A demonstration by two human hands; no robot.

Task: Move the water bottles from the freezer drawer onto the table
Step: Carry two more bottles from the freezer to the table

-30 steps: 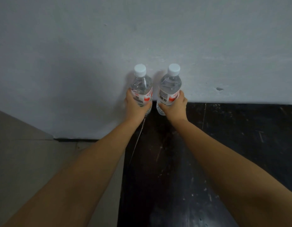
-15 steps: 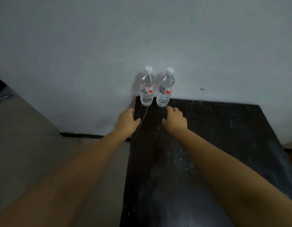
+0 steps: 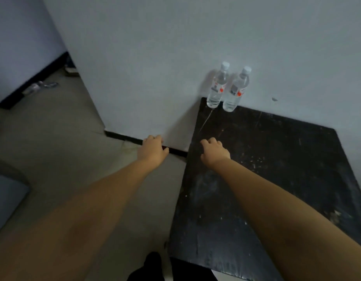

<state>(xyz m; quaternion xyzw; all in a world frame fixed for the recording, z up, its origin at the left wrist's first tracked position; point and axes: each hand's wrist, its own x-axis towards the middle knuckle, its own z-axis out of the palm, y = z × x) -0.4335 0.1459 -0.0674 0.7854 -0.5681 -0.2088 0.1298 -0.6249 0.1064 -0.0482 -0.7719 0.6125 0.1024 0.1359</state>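
Since half a second back: both my hands have pulled further away from the bottles, and my view has swung left so more floor shows.
Bottles: left bottle (image 3: 217, 87) and right bottle (image 3: 236, 90) stand upright side by side at the far left corner of the black bench (image 3: 277, 169), right against the white wall (image 3: 155, 57). Same spot as before.
Left hand (image 3: 153, 151): now off the bench, hanging over the grey floor (image 3: 64, 138) by the dark skirting. My fingers (image 3: 155, 138) are loosely curled, holding nothing.
Right hand (image 3: 214, 151): over the bench's left part, well short of the bottles, fingers loosely curled too, nothing in them.
Bench edge: a dark shoe tip (image 3: 153, 260) shows just beside its near corner.
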